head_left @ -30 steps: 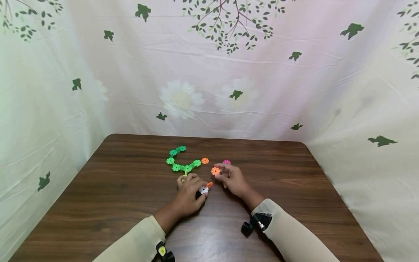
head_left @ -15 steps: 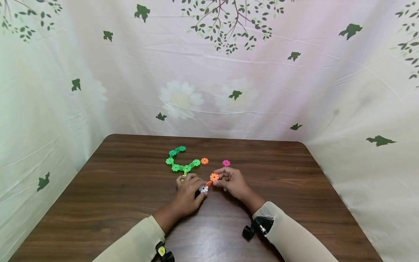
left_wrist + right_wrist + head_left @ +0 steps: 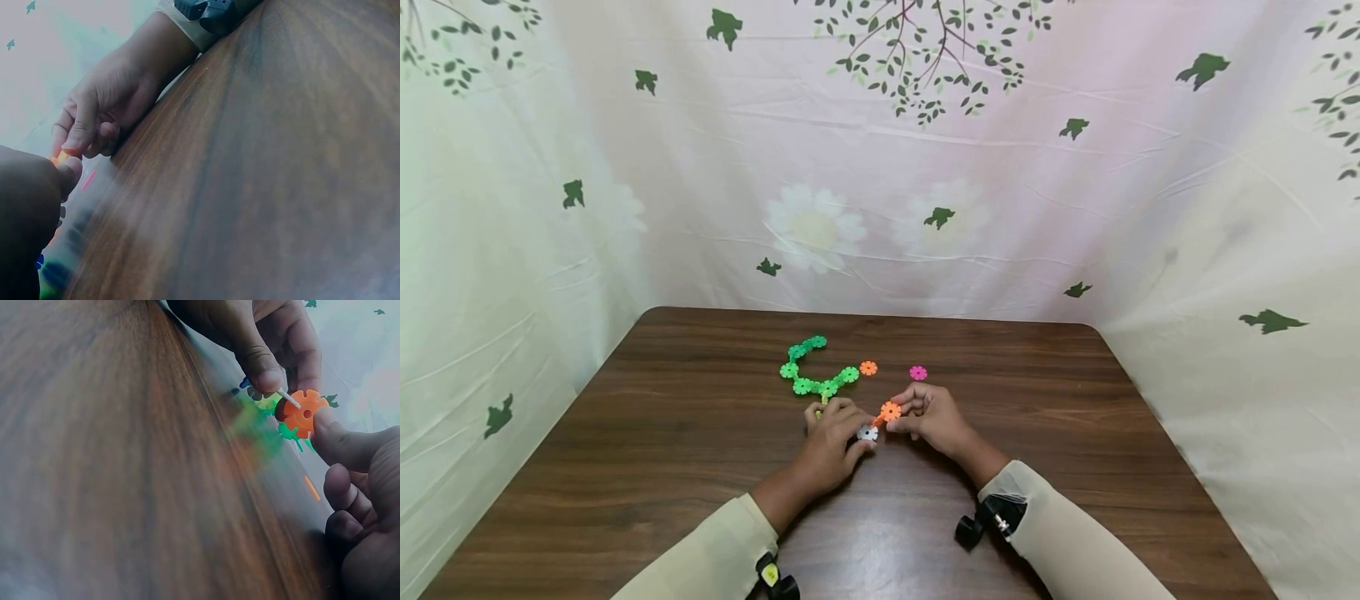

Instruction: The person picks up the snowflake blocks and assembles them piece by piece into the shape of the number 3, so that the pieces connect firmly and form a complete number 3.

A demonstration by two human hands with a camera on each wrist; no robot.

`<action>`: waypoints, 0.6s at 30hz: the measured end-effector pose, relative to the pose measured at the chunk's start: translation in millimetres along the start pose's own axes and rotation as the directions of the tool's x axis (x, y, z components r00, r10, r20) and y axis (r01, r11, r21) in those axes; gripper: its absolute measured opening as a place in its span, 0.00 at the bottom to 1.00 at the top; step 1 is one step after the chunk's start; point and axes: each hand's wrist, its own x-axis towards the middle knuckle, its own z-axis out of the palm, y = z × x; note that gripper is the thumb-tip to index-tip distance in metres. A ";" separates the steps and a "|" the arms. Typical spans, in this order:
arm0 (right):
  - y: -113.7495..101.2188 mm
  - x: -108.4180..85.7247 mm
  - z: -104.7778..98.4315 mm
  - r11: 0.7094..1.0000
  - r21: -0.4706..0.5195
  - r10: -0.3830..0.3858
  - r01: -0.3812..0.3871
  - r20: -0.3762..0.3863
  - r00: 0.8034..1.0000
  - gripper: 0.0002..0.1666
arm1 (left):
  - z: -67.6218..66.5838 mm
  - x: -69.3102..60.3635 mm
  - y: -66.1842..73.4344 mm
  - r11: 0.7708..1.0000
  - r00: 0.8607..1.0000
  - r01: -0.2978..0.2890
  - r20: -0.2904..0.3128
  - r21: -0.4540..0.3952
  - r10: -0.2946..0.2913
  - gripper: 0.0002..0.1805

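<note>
In the head view my left hand (image 3: 831, 442) holds a white flower-shaped linking disc (image 3: 868, 433) between thumb and fingers. A second orange disc (image 3: 877, 422) joins that white one, seen nearly edge-on. My right hand (image 3: 934, 421) pinches a notched orange disc (image 3: 891, 411) by its rim, up against the second orange disc; whether their slots interlock I cannot tell. The right wrist view shows the orange disc (image 3: 304, 415) under the right thumb, beside the white disc's thin edge (image 3: 289, 398). Left fingers partly cover a yellow-green disc (image 3: 823, 400) below the curved green chain (image 3: 802, 386).
Beyond the hands, a loose orange disc (image 3: 868, 367) lies by the green chain's right end. A magenta disc (image 3: 918, 372) lies farther right. Everything rests on a brown wooden table (image 3: 1075, 467), with a printed curtain (image 3: 880, 167) behind and beside it.
My right hand has moved down and slightly left, bringing its orange disc against the orange disc at my left hand. The left hand has stayed nearly still.
</note>
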 end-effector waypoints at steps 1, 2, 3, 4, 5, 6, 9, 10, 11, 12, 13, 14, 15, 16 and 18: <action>-0.5 0.1 0.1 1.000 0.007 0.008 -0.008 0.002 1.000 0.19 | -0.2 -0.1 0.0 1.000 1.000 -0.004 -0.003 -0.004 0.004 0.16; -1.2 0.2 0.1 1.000 0.015 0.015 -0.015 0.004 1.000 0.19 | -0.3 -0.2 -0.1 1.000 1.000 -0.009 -0.004 -0.004 0.009 0.16; -1.9 0.1 0.2 1.000 0.022 0.021 -0.021 0.006 1.000 0.19 | -0.6 -0.4 -0.1 1.000 1.000 -0.013 -0.004 -0.007 0.013 0.16; -2.3 0.1 0.2 0.999 0.033 0.027 -0.027 0.010 1.000 0.19 | -0.9 -0.7 0.0 1.000 1.000 -0.014 -0.003 -0.008 0.014 0.16; -2.6 0.0 0.1 0.999 0.044 0.032 -0.032 0.016 0.999 0.19 | -1.0 -1.0 0.0 1.000 1.000 -0.017 -0.002 -0.006 0.017 0.16; -3.2 -0.2 -0.1 0.998 0.053 0.035 -0.036 0.020 0.999 0.19 | -1.1 -1.2 -0.1 1.000 1.000 -0.022 -0.001 -0.003 0.022 0.17; -4.5 -0.7 -0.6 0.996 0.075 0.041 -0.043 0.035 0.999 0.19 | -1.0 -1.6 -0.5 0.999 0.999 -0.040 -0.005 0.005 0.040 0.18; -4.2 -0.8 -0.9 0.996 0.080 0.041 -0.044 0.040 0.998 0.19 | -0.8 -1.8 -0.8 0.999 0.999 -0.048 -0.008 0.008 0.048 0.18; -4.4 -0.9 -1.1 0.995 0.084 0.041 -0.045 0.044 0.998 0.19 | -0.6 -1.9 -1.2 0.998 0.998 -0.057 -0.014 0.010 0.057 0.18; -4.5 -0.9 -1.2 0.995 0.089 0.041 -0.045 0.047 0.998 0.19 | -0.2 -2.1 -1.8 0.998 0.998 -0.067 -0.021 0.014 0.067 0.19; -4.6 -0.9 -1.2 0.995 0.092 0.040 -0.045 0.052 0.998 0.19 | 0.2 -2.2 -2.4 0.997 0.997 -0.077 -0.027 0.018 0.077 0.19; -4.5 -1.0 -1.2 0.995 0.094 0.041 -0.046 0.055 0.998 0.19 | 0.5 -2.2 -2.9 0.996 0.996 -0.086 -0.032 0.022 0.087 0.19; -4.4 -1.0 -1.2 0.994 0.095 0.041 -0.047 0.057 0.998 0.19 | 0.6 -2.3 -3.3 0.995 0.995 -0.096 -0.034 0.026 0.096 0.19; -4.6 -1.0 -1.3 0.994 0.095 0.042 -0.047 0.058 0.997 0.19 | 0.5 -2.2 -3.6 0.994 0.994 -0.105 -0.039 0.031 0.107 0.19; -5.2 -0.8 -1.3 0.994 0.094 0.044 -0.049 0.056 0.997 0.18 | 0.5 -2.0 -4.2 0.991 0.991 -0.124 -0.045 0.045 0.126 0.19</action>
